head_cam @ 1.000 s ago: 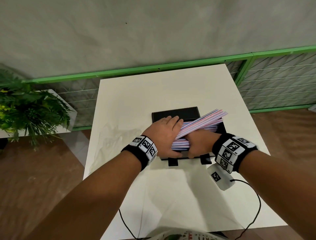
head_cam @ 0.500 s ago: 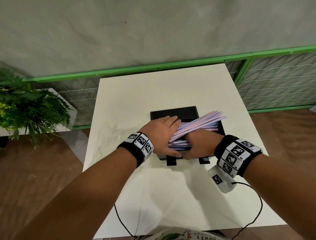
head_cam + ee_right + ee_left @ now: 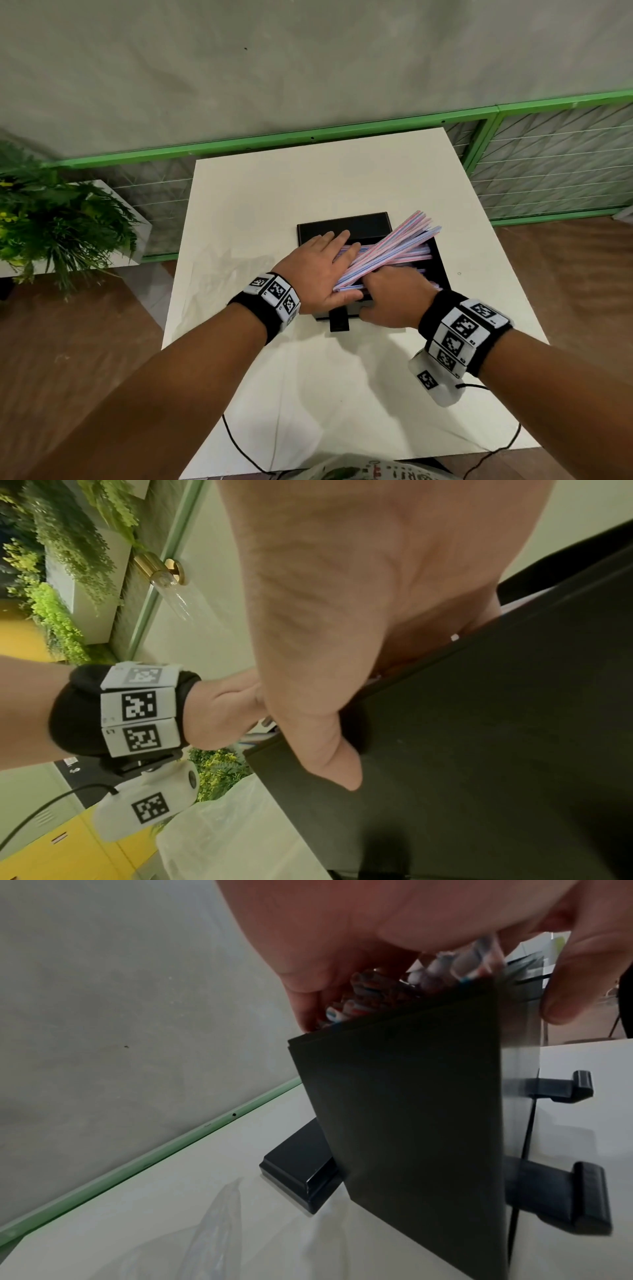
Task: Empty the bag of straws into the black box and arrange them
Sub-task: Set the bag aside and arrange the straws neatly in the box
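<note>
The black box [image 3: 440, 270] [image 3: 411, 1110] [image 3: 479, 750] stands mid-table, half full of pink and blue straws [image 3: 394, 246] [image 3: 363, 999]. A loose bundle lies slanted across it, its far tips sticking out past the right rim. My left hand [image 3: 322, 270] [image 3: 377, 920] lies flat with straight fingers against the bundle's left side, thumb at the near ends. My right hand [image 3: 394, 298] [image 3: 342, 588] is at the near wall. Its thumb sits on the outside of that wall and its fingers reach inside, hidden under the straws. The clear bag [image 3: 219, 267] [image 3: 212, 1231] lies left of the box.
The white table [image 3: 308, 178] has bare room beyond and to the right of the box. A flat black piece [image 3: 342, 224] lies behind the box, and black feet [image 3: 339, 320] stick out in front. A potted plant [image 3: 51, 233] and a green rail [image 3: 308, 140] lie beyond the table.
My right hand has slid toward the near wall, and its thumb now shows on the outside. The near ends of the slanted bundle have sunk a little. My left hand has barely moved.
</note>
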A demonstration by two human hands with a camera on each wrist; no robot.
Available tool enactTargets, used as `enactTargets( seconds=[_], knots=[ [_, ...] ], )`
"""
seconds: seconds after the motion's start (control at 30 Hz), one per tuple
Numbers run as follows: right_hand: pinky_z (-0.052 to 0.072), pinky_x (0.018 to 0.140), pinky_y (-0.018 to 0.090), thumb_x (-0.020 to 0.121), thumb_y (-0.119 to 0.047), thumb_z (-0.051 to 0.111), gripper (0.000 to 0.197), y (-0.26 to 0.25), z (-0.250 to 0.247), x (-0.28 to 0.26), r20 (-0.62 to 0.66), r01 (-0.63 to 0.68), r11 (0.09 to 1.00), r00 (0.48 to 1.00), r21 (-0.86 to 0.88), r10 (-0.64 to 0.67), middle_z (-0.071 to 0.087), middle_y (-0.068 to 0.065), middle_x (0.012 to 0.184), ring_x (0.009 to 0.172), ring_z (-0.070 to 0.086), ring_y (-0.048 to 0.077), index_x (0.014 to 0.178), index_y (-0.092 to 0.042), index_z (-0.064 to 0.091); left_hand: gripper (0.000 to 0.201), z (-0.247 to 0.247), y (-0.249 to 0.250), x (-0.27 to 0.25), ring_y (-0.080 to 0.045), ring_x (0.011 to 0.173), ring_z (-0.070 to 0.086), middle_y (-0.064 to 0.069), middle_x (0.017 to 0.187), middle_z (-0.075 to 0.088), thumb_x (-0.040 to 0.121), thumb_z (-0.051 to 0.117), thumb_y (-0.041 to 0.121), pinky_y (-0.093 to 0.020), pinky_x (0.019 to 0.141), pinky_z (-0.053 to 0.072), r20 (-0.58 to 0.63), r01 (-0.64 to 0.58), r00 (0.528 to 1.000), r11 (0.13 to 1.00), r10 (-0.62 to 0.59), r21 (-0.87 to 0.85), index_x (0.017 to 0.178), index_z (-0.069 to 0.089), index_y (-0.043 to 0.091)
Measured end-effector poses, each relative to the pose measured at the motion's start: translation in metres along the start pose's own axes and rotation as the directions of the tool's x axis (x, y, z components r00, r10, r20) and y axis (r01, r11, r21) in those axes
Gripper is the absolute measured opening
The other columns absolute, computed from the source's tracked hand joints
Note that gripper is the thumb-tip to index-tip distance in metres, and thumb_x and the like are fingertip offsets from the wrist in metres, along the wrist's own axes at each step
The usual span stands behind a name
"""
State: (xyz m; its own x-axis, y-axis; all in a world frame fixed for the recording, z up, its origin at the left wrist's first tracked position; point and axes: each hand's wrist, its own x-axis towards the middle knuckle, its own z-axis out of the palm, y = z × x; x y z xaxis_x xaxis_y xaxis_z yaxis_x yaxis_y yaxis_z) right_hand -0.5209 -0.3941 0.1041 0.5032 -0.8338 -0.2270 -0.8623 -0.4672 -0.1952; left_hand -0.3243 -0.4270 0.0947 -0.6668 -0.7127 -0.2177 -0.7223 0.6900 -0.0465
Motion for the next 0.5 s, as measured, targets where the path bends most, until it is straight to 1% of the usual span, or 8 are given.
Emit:
enactTargets(
  seconds=[0.1, 0.17, 0.2, 0.23, 0.3, 0.37, 0.43, 0.5],
  knots=[
    [0.039, 0.066, 0.028, 0.086, -0.044, 0.05, 0.026, -0.006, 0.001, 0.002, 0.026, 0.013, 0.996, 1.0, -0.086, -0.01, 0.063, -0.002, 0.081, 0.082, 0.068, 0.024, 0.093, -0.021, 0.06, 0.102, -0.001, 0.003, -0.002, -0.042, 0.153, 0.022, -0.022, 0.169, 0.012, 0.087, 0.0, 0.081, -0.05, 0.125, 0.02, 0.011, 0.004, 1.0, 1.0, -0.005, 0.005, 0.162, 0.011, 0.013],
    [0.043, 0.07, 0.03, 0.087, -0.046, 0.049, 0.028, -0.012, 0.0, 0.006, 0.058, 0.009, 0.994, 0.998, -0.11, -0.002, 0.063, -0.004, 0.083, 0.082, 0.065, 0.023, 0.096, -0.024, 0.062, 0.1, 0.0, 0.003, -0.002, -0.043, 0.153, 0.021, -0.022, 0.168, 0.012, 0.087, -0.01, 0.077, -0.051, 0.125, 0.02, 0.006, 0.007, 1.0, 1.0, -0.007, 0.017, 0.162, 0.012, 0.013],
    [0.046, 0.073, 0.03, 0.087, -0.047, 0.049, 0.03, -0.014, 0.0, 0.009, 0.076, 0.004, 0.993, 0.997, -0.116, 0.005, 0.062, -0.005, 0.084, 0.08, 0.062, 0.022, 0.099, -0.024, 0.063, 0.098, 0.001, 0.002, -0.001, -0.043, 0.152, 0.022, -0.023, 0.168, 0.012, 0.089, -0.012, 0.073, -0.051, 0.125, 0.02, 0.002, 0.008, 1.0, 1.0, -0.008, 0.021, 0.162, 0.013, 0.013],
    [0.048, 0.075, 0.031, 0.088, -0.048, 0.05, 0.032, -0.015, 0.0, 0.01, 0.093, -0.003, 0.993, 0.996, -0.119, 0.014, 0.06, -0.005, 0.082, 0.077, 0.058, 0.022, 0.101, -0.023, 0.064, 0.094, 0.003, 0.002, -0.001, -0.044, 0.152, 0.022, -0.023, 0.168, 0.013, 0.092, -0.01, 0.07, -0.051, 0.125, 0.02, -0.004, 0.008, 1.0, 1.0, -0.008, 0.024, 0.162, 0.013, 0.013],
    [0.046, 0.072, 0.029, 0.086, -0.05, 0.054, 0.034, -0.014, -0.001, 0.012, 0.109, -0.005, 0.995, 0.994, -0.098, 0.015, 0.055, -0.005, 0.08, 0.074, 0.053, 0.02, 0.099, -0.021, 0.065, 0.085, 0.006, 0.001, -0.001, -0.044, 0.152, 0.024, -0.023, 0.168, 0.014, 0.096, -0.003, 0.062, -0.051, 0.125, 0.02, -0.019, 0.005, 1.0, 1.0, -0.004, 0.023, 0.162, 0.015, 0.012],
    [0.048, 0.07, 0.029, 0.081, -0.054, 0.056, 0.04, -0.007, 0.002, 0.011, 0.1, -0.005, 1.0, 0.995, 0.026, 0.002, 0.06, -0.004, 0.082, 0.076, 0.059, 0.02, 0.101, -0.02, 0.063, 0.08, 0.009, 0.0, -0.002, -0.045, 0.15, 0.028, -0.024, 0.167, 0.018, 0.097, 0.004, 0.056, -0.052, 0.124, 0.024, -0.047, 0.001, 0.999, 1.0, 0.0, 0.018, 0.161, 0.02, 0.011],
    [0.054, 0.075, 0.034, 0.077, -0.061, 0.051, 0.049, 0.002, 0.008, 0.009, 0.063, -0.007, 0.98, 0.998, 0.2, -0.006, 0.067, -0.002, 0.09, 0.083, 0.065, 0.021, 0.103, -0.022, 0.062, 0.077, 0.012, 0.001, -0.002, -0.046, 0.147, 0.033, -0.025, 0.165, 0.023, 0.099, 0.01, 0.054, -0.053, 0.122, 0.028, -0.077, -0.001, 0.997, 1.0, 0.001, 0.003, 0.16, 0.025, 0.009],
    [0.053, 0.077, 0.039, 0.082, -0.064, 0.042, 0.05, 0.011, 0.014, 0.003, 0.018, -0.001, 0.952, 1.0, 0.305, -0.004, 0.069, 0.0, 0.09, 0.083, 0.064, 0.02, 0.095, -0.021, 0.063, 0.075, 0.015, 0.001, -0.003, -0.046, 0.146, 0.035, -0.025, 0.164, 0.025, 0.099, 0.015, 0.052, -0.054, 0.121, 0.029, -0.101, -0.006, 0.995, 1.0, 0.006, -0.003, 0.159, 0.028, 0.008]
  ],
)
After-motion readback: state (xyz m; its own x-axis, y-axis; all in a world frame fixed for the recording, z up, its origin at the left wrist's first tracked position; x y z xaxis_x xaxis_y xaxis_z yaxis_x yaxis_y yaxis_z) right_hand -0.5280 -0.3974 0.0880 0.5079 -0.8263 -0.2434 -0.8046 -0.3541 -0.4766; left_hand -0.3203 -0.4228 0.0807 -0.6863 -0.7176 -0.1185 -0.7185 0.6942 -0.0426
